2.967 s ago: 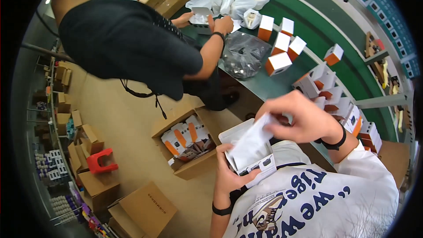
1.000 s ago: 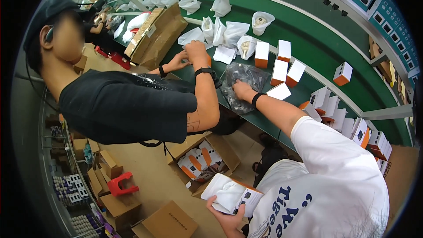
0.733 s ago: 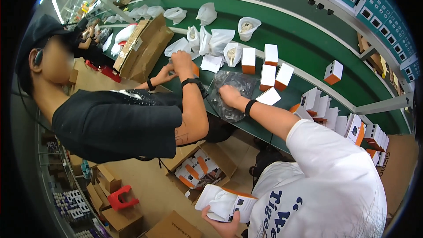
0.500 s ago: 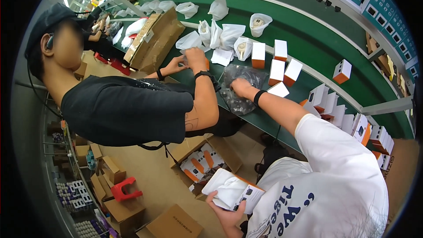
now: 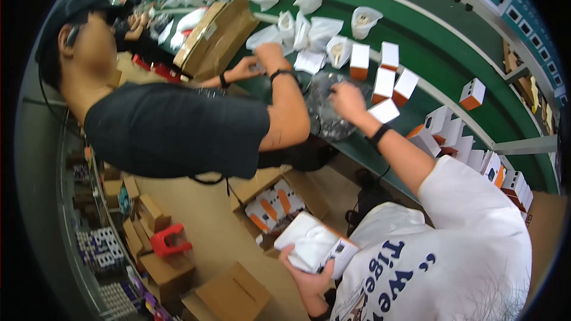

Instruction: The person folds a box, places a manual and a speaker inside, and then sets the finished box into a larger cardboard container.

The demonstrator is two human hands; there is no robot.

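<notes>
Far to the left of the left hand (image 5: pixel 307 280), a red stool (image 5: pixel 171 239) shows among brown cardboard boxes (image 5: pixel 234 292). Above and left of that hand, a co-worker (image 5: pixel 178 131) in a black shirt stands at the counter (image 5: pixel 360 147), the co-worker's hands (image 5: pixel 270 56) close together around something small (too blurred to name). Beyond the left hand's fingers, on the floor, an open carton (image 5: pixel 310 195) holds white-and-orange packages (image 5: pixel 273 207). The left hand itself is clamped on an open white box (image 5: pixel 340 257), thumb on its printed side and fingers along the opposite edge; white wrapping (image 5: pixel 310 251) lies inside it. Under and left of the right hand (image 5: pixel 350 102), a crumpled grey plastic bag (image 5: pixel 327 117) rests on the counter. That hand's fingers are bent, and I cannot tell whether they grip anything. Past its fingertips stand pale pouches (image 5: pixel 324 31); just to its right, a cluster of white-and-orange cartons (image 5: pixel 383 83). Farther right come a row of open-flapped boxes (image 5: pixel 439 120) and, well apart from the hand, a lone small box (image 5: pixel 473 94).
</notes>
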